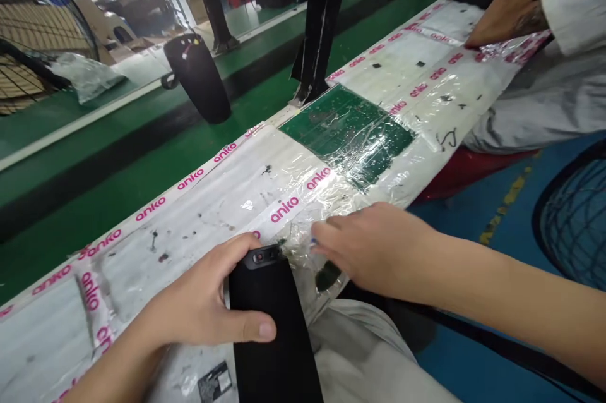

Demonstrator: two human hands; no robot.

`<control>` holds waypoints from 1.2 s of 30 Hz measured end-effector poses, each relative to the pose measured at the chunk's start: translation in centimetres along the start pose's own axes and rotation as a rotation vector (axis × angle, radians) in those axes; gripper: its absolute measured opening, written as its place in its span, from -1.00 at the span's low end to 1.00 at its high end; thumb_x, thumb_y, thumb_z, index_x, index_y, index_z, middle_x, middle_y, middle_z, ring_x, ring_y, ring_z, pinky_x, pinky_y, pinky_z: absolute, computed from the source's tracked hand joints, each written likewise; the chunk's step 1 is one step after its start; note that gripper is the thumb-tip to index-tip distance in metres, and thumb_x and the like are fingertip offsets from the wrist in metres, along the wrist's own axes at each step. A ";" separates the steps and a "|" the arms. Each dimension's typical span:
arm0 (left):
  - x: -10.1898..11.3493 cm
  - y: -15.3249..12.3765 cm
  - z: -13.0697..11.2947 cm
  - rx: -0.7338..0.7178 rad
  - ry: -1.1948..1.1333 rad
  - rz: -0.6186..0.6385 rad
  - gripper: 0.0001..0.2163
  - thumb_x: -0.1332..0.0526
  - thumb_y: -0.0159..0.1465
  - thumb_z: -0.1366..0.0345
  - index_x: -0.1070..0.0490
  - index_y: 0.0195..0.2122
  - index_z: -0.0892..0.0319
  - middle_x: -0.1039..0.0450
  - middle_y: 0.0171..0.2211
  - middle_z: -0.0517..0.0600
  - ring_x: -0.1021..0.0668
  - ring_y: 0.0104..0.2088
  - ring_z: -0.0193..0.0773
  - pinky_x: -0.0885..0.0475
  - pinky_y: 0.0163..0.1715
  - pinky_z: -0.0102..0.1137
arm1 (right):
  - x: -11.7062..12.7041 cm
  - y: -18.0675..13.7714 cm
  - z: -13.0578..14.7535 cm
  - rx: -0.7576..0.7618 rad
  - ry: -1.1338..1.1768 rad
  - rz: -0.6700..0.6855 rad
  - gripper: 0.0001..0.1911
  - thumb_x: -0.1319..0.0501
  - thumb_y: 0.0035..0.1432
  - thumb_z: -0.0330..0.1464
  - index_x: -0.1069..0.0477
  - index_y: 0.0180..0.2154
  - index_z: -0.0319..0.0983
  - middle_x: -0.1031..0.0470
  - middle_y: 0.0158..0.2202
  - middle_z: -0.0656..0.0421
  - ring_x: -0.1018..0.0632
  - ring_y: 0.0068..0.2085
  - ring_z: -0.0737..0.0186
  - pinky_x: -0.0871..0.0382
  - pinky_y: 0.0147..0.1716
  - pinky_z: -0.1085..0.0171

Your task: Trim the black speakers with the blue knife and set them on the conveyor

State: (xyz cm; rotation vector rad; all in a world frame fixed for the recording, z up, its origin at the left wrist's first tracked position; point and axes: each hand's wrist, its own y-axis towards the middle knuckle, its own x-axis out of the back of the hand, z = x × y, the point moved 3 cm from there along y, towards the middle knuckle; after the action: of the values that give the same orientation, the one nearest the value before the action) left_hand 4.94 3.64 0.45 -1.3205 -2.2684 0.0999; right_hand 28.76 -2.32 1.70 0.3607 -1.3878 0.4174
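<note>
My left hand (203,302) is wrapped round the upper end of a long black panel (272,333) that leans against the near edge of the bench. The thumb lies across the panel's face. The panel's top carries a small black bracket with red dots (263,256). My right hand (374,245) lies just right of that bracket, fingers pressed together on the crinkled clear film; something small and blue shows at the fingertips, too small to name.
The bench (199,213) is covered in white film with pink "anko" tape. A green mat (348,131) under plastic lies further along. Another person's arm (509,11) rests on the far end. Black panels (199,74) stand on the green floor; a fan guard (575,220) is at right.
</note>
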 end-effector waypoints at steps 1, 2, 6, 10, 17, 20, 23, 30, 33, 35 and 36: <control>0.0 -0.1 0.2 0.028 -0.005 -0.019 -0.45 -0.49 0.07 -0.13 -0.39 -0.07 0.07 -0.41 -0.18 -0.03 -0.49 -0.20 -0.11 -0.41 -0.27 -0.33 | 0.3 -0.6 -0.3 -0.021 -0.022 -0.046 -0.79 -0.07 0.44 -0.35 -0.28 -0.32 -0.15 -0.37 -0.58 0.23 -0.36 -0.65 0.17 0.17 -0.61 0.21; 0.0 -0.1 0.4 0.049 -0.007 -0.040 -0.42 -0.51 0.03 -0.15 -0.40 -0.08 0.07 -0.41 -0.18 -0.02 -0.49 -0.19 -0.09 -0.42 -0.27 -0.33 | 0.5 -1.2 -0.5 -0.037 -0.035 -0.093 -0.75 0.00 0.48 -0.34 -0.26 -0.32 -0.15 -0.36 -0.57 0.22 -0.38 -0.64 0.16 0.14 -0.60 0.20; -0.2 0.2 0.5 0.056 0.016 -0.081 -0.38 -0.54 -0.09 -0.19 -0.45 -0.15 0.09 -0.41 -0.23 -0.04 -0.48 -0.23 -0.11 -0.40 -0.27 -0.32 | -0.5 -2.7 1.1 0.013 -0.019 -0.183 -0.77 0.11 0.51 -0.35 -0.26 -0.19 -0.17 -0.40 -0.46 0.23 -0.45 -0.56 0.18 -0.04 -0.57 0.20; -0.3 0.6 0.2 0.014 0.017 -0.084 -0.40 -0.54 -0.10 -0.21 -0.46 -0.22 0.10 -0.39 -0.28 -0.08 -0.45 -0.28 -0.17 -0.36 -0.31 -0.36 | -2.1 -2.1 3.2 0.040 -0.030 -0.200 -0.85 -0.03 0.34 -0.45 -0.29 -0.08 -0.19 -0.45 -0.40 0.19 -0.44 -0.50 0.14 -0.07 -0.50 0.16; -0.2 0.8 0.2 -0.006 0.037 -0.107 -0.35 -0.50 -0.15 -0.30 -0.41 -0.29 0.12 -0.34 -0.34 -0.09 -0.41 -0.35 -0.20 -0.32 -0.37 -0.36 | -2.2 -0.1 3.2 0.064 -0.055 -0.166 -0.76 -0.15 0.21 -0.46 -0.33 -0.06 -0.22 -0.48 -0.39 0.17 -0.44 -0.50 0.13 -0.08 -0.50 0.15; -0.2 0.9 0.2 0.008 0.026 -0.098 -0.35 -0.50 -0.14 -0.30 -0.40 -0.30 0.12 -0.35 -0.36 -0.09 -0.41 -0.36 -0.21 -0.31 -0.39 -0.37 | -1.8 0.2 3.2 0.089 -0.058 -0.146 -0.76 -0.17 0.22 -0.45 -0.32 -0.06 -0.23 -0.48 -0.39 0.18 -0.47 -0.50 0.12 -0.10 -0.51 0.16; -0.1 0.9 0.1 0.002 0.028 -0.100 -0.35 -0.47 -0.13 -0.33 -0.38 -0.32 0.12 -0.34 -0.37 -0.09 -0.38 -0.38 -0.22 -0.27 -0.43 -0.39 | -1.4 0.3 3.2 0.113 -0.055 -0.134 -0.75 -0.19 0.21 -0.47 -0.30 -0.06 -0.24 -0.48 -0.39 0.20 -0.49 -0.50 0.11 -0.15 -0.51 0.16; -0.2 0.9 0.4 -0.012 0.004 -0.093 -0.36 -0.50 -0.12 -0.30 -0.37 -0.31 0.12 -0.33 -0.35 -0.09 -0.38 -0.36 -0.22 -0.26 -0.42 -0.40 | -1.2 0.7 3.1 0.116 -0.039 -0.094 -0.76 -0.20 0.20 -0.46 -0.30 -0.07 -0.23 -0.48 -0.39 0.22 -0.51 -0.51 0.10 -0.15 -0.53 0.15; -0.2 1.0 0.4 -0.005 -0.034 -0.083 -0.37 -0.51 -0.14 -0.28 -0.38 -0.33 0.12 -0.32 -0.36 -0.10 -0.38 -0.37 -0.23 -0.25 -0.44 -0.42 | -1.3 0.9 3.0 0.114 -0.005 -0.043 -0.82 -0.18 0.22 -0.46 -0.28 -0.13 -0.18 -0.46 -0.41 0.23 -0.50 -0.53 0.11 -0.09 -0.54 0.16; -0.2 1.0 0.4 0.001 -0.053 -0.076 -0.38 -0.53 -0.15 -0.26 -0.37 -0.35 0.12 -0.31 -0.38 -0.11 -0.38 -0.39 -0.24 -0.22 -0.47 -0.43 | -1.5 1.0 2.9 0.118 0.013 -0.001 -0.84 -0.16 0.22 -0.47 -0.25 -0.17 -0.15 -0.46 -0.42 0.23 -0.50 -0.53 0.11 -0.03 -0.54 0.16; -0.2 1.0 0.3 0.002 -0.055 -0.076 -0.38 -0.53 -0.15 -0.25 -0.37 -0.35 0.12 -0.30 -0.38 -0.11 -0.37 -0.39 -0.24 -0.22 -0.48 -0.43 | -1.5 1.0 2.9 0.114 0.014 0.003 -0.84 -0.15 0.22 -0.47 -0.25 -0.18 -0.14 -0.45 -0.42 0.23 -0.49 -0.53 0.11 0.01 -0.54 0.16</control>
State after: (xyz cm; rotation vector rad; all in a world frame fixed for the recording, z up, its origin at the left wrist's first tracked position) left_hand 5.70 4.05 -0.24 -1.2428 -2.3614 0.1129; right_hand 25.59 -2.90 0.62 0.4488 -1.3546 0.5020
